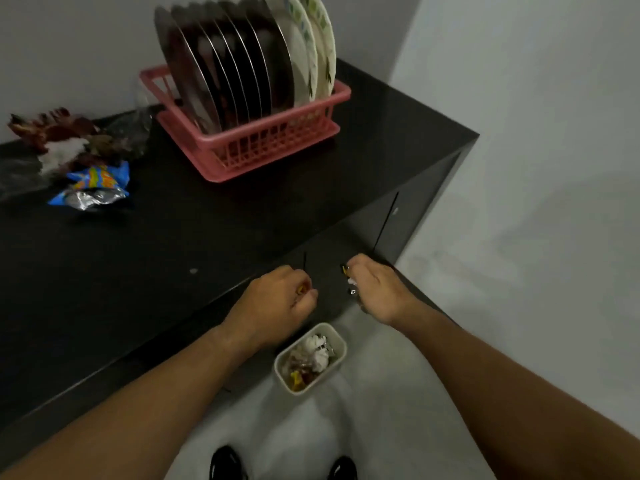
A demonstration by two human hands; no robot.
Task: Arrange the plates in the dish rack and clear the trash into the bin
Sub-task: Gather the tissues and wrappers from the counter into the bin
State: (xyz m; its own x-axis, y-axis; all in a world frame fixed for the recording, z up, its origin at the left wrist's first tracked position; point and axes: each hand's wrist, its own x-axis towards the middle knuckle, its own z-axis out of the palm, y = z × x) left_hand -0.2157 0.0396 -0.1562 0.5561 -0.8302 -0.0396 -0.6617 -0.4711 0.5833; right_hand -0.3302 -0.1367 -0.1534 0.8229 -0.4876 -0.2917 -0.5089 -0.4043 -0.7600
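Clutching scraps, mostly hidden: left hand (277,299) | right hand (374,292)

We see a dim, soft picture with muted colours. The black desk (173,244) shows a faint sheen near its far right corner, and the steel plates (225,71) carry pale reflections. A weak shadow lies on the right wall (554,209). Wide-angle bending stretches the edges, and fine detail is smeared throughout.
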